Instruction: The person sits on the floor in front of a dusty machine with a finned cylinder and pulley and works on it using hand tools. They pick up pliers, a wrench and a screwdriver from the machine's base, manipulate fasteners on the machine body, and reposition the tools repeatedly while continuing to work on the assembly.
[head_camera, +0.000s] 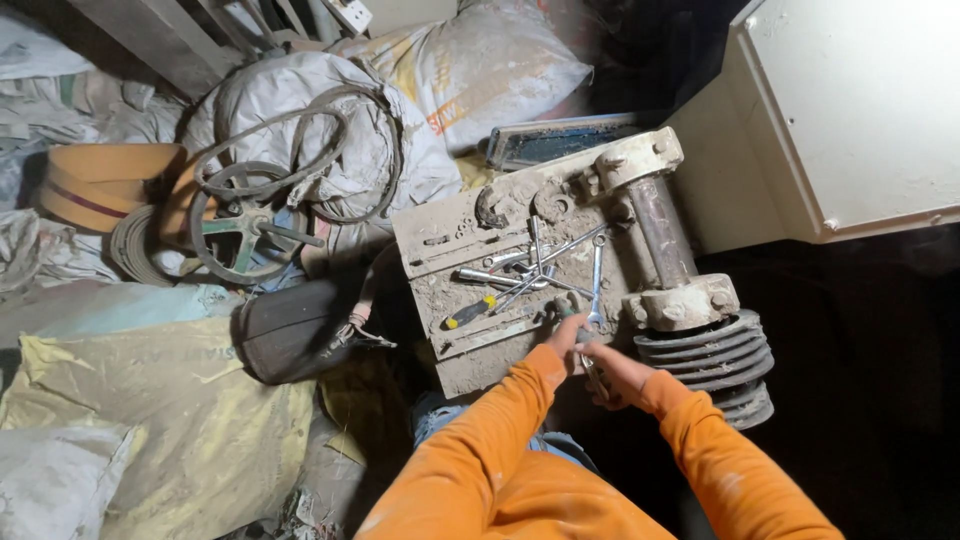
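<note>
My left hand (560, 340) reaches to the near edge of a dusty metal plate (440, 235), its fingertips beside the lower end of an upright spanner (597, 280). Whether it grips anything I cannot tell. My right hand (622, 376) sits just below and to the right, curled around a small metal tool (590, 366) at the plate's edge. Both arms wear orange sleeves. On the plate lie several more spanners (540, 258) and a screwdriver with a yellow and black handle (468, 313).
A rusty shaft (660, 230) in two bearing blocks runs along the plate's right side, ending in a grooved pulley (720, 365). A cream metal cabinet (850, 110) stands at the right. Sacks (480, 60), a spoked wheel (250, 235), belts and a dark seat (290, 330) crowd the left.
</note>
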